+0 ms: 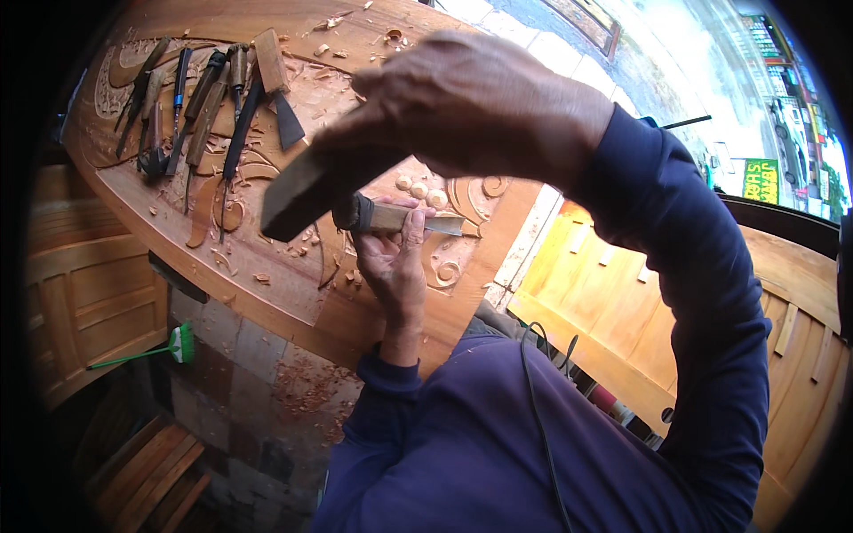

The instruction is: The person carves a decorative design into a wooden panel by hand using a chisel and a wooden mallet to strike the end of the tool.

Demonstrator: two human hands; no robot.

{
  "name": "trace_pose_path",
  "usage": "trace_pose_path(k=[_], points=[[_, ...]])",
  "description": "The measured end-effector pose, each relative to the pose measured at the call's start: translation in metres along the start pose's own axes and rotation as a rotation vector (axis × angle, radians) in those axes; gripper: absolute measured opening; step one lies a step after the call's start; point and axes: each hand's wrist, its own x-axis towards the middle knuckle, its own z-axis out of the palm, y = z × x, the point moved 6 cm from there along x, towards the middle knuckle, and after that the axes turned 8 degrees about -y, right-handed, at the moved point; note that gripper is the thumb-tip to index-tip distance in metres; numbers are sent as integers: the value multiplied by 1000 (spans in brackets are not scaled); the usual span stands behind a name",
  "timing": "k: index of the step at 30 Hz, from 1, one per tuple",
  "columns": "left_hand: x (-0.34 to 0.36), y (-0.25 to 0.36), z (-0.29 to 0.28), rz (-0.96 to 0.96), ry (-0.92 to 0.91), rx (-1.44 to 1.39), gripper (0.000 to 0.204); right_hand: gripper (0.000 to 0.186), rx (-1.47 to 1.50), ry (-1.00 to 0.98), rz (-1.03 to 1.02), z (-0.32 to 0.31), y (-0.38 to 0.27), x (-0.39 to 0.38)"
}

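Note:
My left hand (395,271) is closed round the wooden handle of a chisel (391,218), dark wrapping at its butt end. The chisel's metal blade points right, its tip at the carved scrollwork of a wooden panel (498,253). Raised above it, my right hand (480,102) grips a block-shaped wooden mallet (306,186). The mallet's end hangs to the left of the chisel butt, and in this view a gap shows between them. Part of the mallet's grip is hidden by my fingers. Three round carved knobs (419,189) stand out just beyond the chisel.
Several carving chisels (200,115) and a wooden-handled flat blade (286,120) lie at the panel's far left among wood shavings (324,49). A green broom (181,343) is at lower left. Wooden panelled doors (613,293) lie to the right. A dark cable (538,400) crosses my lap.

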Motion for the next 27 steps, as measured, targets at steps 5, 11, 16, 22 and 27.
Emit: trace_pose_path(k=[5, 11, 16, 22, 27], points=[[6, -3, -7, 12, -41, 8, 34, 52, 256, 472, -40, -1, -7, 18], [10, -7, -11, -46, -75, 68, 32, 61, -168, -288, -2, 24, -14, 34], [8, -9, -7, 13, -77, 36, 34, 42, 191, 392, 37, 16, -11, 33], [7, -8, -5, -46, -41, -28, 26, 50, -128, -43, -63, 15, -15, 36], [8, -8, -4, -65, -61, -83, 27, 62, 133, 236, 53, 33, -11, 37]])
